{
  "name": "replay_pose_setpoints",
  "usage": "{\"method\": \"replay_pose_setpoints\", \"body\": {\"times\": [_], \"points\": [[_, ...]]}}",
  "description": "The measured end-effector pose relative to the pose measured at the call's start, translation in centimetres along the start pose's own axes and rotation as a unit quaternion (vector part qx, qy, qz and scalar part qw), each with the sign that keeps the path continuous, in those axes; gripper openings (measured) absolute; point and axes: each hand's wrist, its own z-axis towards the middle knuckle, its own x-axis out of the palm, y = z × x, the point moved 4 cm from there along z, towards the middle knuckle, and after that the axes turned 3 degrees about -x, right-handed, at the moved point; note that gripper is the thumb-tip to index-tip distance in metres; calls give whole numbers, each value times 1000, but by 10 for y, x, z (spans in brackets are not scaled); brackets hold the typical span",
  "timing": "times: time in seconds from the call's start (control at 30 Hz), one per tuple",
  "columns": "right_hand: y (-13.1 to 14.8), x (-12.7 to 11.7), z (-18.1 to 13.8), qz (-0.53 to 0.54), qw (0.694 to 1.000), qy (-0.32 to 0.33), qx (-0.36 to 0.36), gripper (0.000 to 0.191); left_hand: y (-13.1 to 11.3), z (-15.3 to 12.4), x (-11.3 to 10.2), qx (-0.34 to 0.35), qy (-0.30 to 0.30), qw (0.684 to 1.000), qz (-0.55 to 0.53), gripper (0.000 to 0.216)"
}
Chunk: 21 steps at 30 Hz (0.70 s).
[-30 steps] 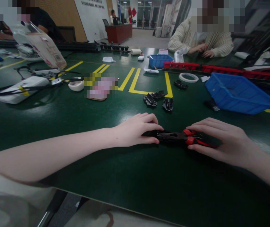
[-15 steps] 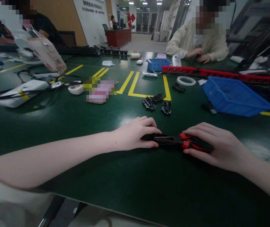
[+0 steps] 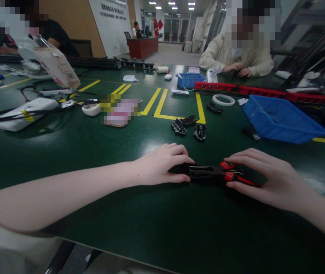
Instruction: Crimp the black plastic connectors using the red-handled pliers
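Pliers [image 3: 208, 172] with red and black handles lie low on the dark green table [image 3: 94, 152]. My right hand [image 3: 265, 179] is closed around the handles at the right. My left hand [image 3: 162, 165] lies curled over a small black part at the pliers' jaw end, with its fingertips pressing on it. The part is mostly hidden under the fingers. Three small black parts [image 3: 189, 127] lie on the table just beyond my hands.
A blue bin [image 3: 282, 120] stands at the right, a smaller blue bin [image 3: 189, 80] farther back. Tape rolls [image 3: 223, 99], a white device with black straps [image 3: 22, 114] and red rails [image 3: 265, 91] lie around. A person in a striped shirt [image 3: 236, 57] works opposite; another sits far left.
The view has tilted slightly, so everything sits a little lower in the picture. My hands have stayed on the pliers and the black part with almost no movement.
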Motion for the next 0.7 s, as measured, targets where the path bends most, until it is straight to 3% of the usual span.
{"method": "replay_pose_setpoints", "body": {"times": [0.7], "points": [[6,-4,3,31,999,13,-7,28,-1,-1,0,5,-16,1000,-22,41]]}}
